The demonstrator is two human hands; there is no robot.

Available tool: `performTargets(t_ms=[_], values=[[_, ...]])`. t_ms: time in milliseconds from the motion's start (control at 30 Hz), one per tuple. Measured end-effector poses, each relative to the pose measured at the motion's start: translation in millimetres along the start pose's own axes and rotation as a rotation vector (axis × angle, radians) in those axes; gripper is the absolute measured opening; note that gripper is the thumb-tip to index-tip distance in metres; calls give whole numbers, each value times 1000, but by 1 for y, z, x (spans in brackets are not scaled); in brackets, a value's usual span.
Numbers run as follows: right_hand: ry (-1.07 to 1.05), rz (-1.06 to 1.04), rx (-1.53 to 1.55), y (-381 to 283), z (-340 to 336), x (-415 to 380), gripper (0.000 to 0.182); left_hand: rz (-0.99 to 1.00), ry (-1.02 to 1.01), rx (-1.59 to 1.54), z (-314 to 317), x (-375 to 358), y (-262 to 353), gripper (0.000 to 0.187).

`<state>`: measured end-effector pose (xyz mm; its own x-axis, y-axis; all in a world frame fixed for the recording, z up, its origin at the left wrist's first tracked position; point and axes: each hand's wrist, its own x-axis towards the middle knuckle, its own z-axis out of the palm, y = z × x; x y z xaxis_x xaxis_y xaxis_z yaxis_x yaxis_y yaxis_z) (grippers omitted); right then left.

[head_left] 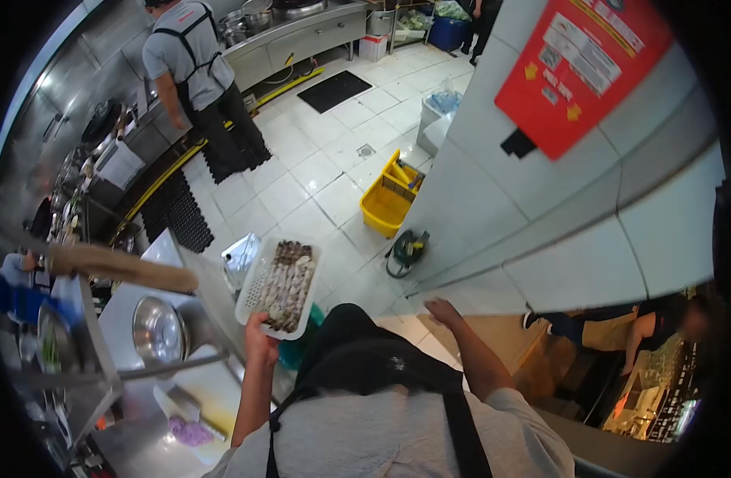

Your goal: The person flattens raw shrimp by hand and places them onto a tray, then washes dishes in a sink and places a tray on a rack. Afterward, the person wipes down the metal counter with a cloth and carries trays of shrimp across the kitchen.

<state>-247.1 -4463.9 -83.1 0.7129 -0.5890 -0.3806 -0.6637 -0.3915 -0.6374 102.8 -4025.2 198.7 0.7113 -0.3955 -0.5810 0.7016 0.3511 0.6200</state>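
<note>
My left hand (261,341) grips the near left corner of a white perforated tray (258,280), thumb over its rim. Rows of grey-white pieces that look like shrimp (290,288) lie in the tray, with darker ones at its two ends. Empty, my right hand (442,312) hangs out to the right near the tiled wall corner, its fingers loosely bent and small in view.
At left, a counter holds a metal bowl (158,331), a knife (192,410) and something purple on a cutting board (218,398). A yellow mop bucket (387,203) stands ahead by the wall. One person (194,72) stands at the stoves; another (620,331) is at right.
</note>
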Motion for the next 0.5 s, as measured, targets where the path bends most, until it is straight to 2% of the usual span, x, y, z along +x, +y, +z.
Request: performTargets(t_ms=[33, 67, 100, 167, 233, 267, 300, 367, 433, 500], values=[[-176, 131, 44, -71, -29, 55, 49, 31, 29, -17, 16, 16, 9, 62], [-150, 3, -4, -124, -46, 99, 46, 31, 20, -14, 34, 35, 17, 62], [-110, 40, -11, -217, -58, 99, 48, 31, 49, -80, 4, 35, 57, 61], [-62, 57, 61, -287, -59, 159, 51, 66, 75, -73, 16, 79, 90, 60], [-112, 120, 255, -332, -65, 227, 39, 59, 37, -116, 20, 136, 123, 60], [-142, 94, 143, -346, -73, 250, 43, 50, 44, -125, 20, 163, 138, 60], [-151, 87, 53, -365, -77, 288, 48, 27, 31, -108, 37, 221, 176, 61], [65, -173, -327, -294, -29, 324, 58, -1, -23, -128, 43, 259, 236, 62], [74, 142, -56, -332, -45, 289, 66, -21, 29, -60, 64, 304, 272, 62], [-232, 746, -84, -354, -75, 283, 70, -45, -77, -39, 125, 348, 308, 60]])
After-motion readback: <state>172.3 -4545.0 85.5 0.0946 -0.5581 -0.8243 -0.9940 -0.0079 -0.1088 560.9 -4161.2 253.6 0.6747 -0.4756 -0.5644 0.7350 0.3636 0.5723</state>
